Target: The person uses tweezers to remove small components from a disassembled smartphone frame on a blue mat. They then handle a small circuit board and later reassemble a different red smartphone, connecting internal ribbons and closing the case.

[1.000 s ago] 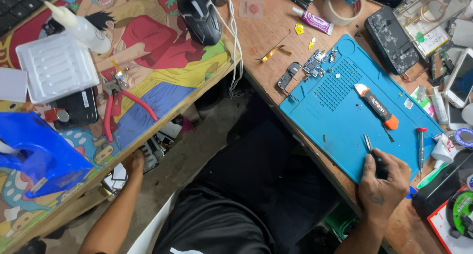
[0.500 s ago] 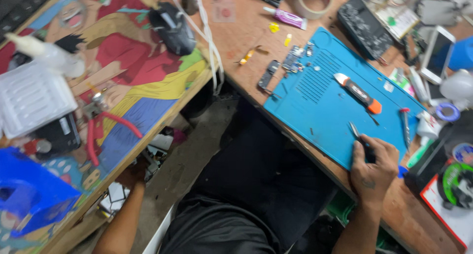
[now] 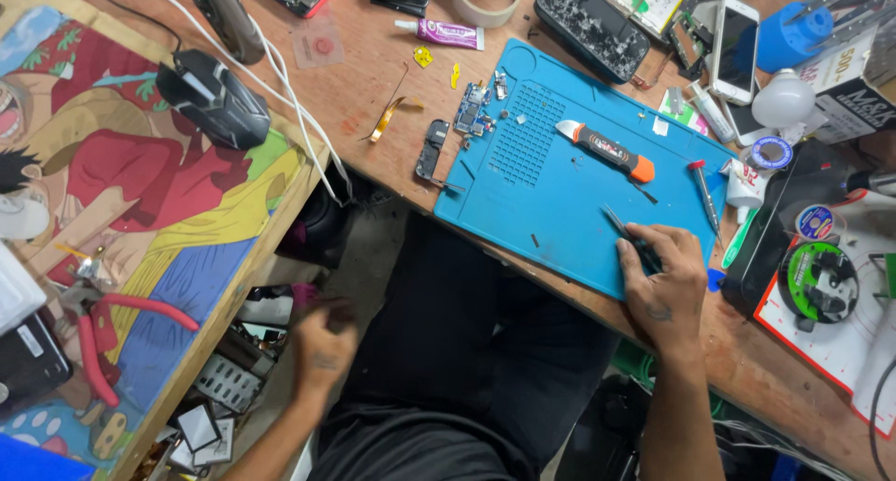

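My right hand (image 3: 663, 280) rests on the near edge of a blue work mat (image 3: 560, 192) and is closed on thin black tweezers (image 3: 623, 231) whose tips point up the mat. My left hand (image 3: 322, 346) hangs below the table edge, above a shelf of clutter, fingers curled around a small dark thing with a pink part (image 3: 306, 294); it is blurred. On the mat lie an orange and black pry tool (image 3: 607, 151), a small circuit board (image 3: 469, 108) and a red-handled screwdriver (image 3: 705, 192).
A black mouse (image 3: 213, 97) with a white cable sits on a colourful cartoon desk mat (image 3: 177, 210). Red-handled pliers (image 3: 93, 336) lie at the left. Phones (image 3: 735, 47), a glue tube (image 3: 450, 34), tape rolls, a solder spool (image 3: 819, 280) and a blue cylinder (image 3: 791, 33) crowd the far and right side.
The view has swung right and down. My left hand has risen from the shelf under the table toward its edge. My right hand stays on the mat with the tweezers.
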